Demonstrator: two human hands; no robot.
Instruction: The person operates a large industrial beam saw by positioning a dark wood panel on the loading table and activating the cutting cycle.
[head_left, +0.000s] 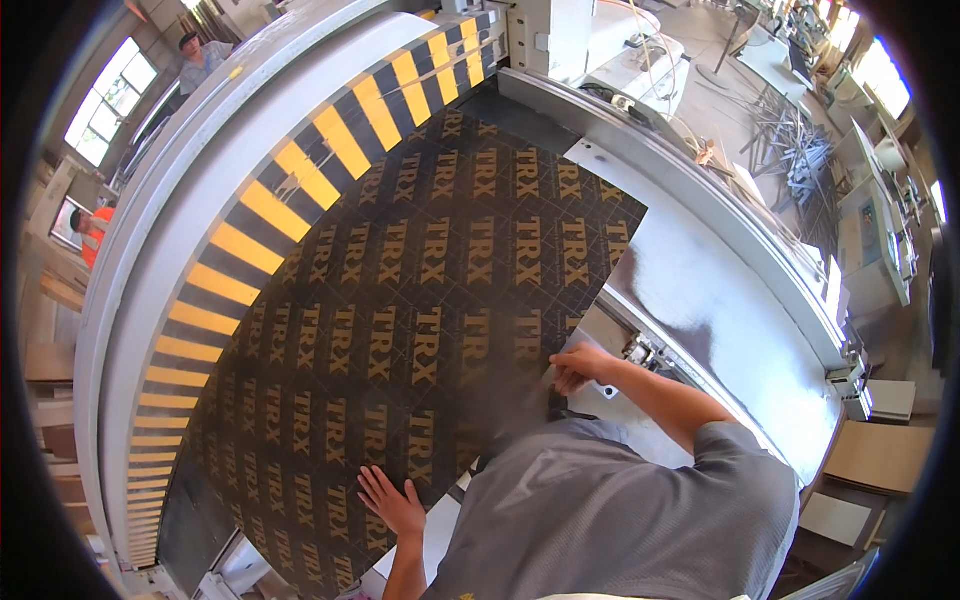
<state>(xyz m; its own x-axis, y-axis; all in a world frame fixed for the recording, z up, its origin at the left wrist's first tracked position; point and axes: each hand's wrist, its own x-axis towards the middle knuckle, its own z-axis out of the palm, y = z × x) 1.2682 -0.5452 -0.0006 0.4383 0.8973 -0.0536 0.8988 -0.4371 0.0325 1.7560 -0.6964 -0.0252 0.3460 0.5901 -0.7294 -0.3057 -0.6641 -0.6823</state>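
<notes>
A large black sheet with rows of printed gold lettering and thin crossing lines lies flat across the machine bed in front of me. My left hand rests on its near left part, palm down with the fingers spread. At the sheet's right edge, my right hand has its fingers curled, apparently gripping the edge; the fingertips are partly hidden. The far left side of the sheet reaches under a machine beam with yellow and black stripes.
Metal rails run beside my right forearm, by a shiny metal table surface. Beyond lies a heap of metal strips. Boards are stacked at right. Two people, one in an orange top, are at the far left behind the beam.
</notes>
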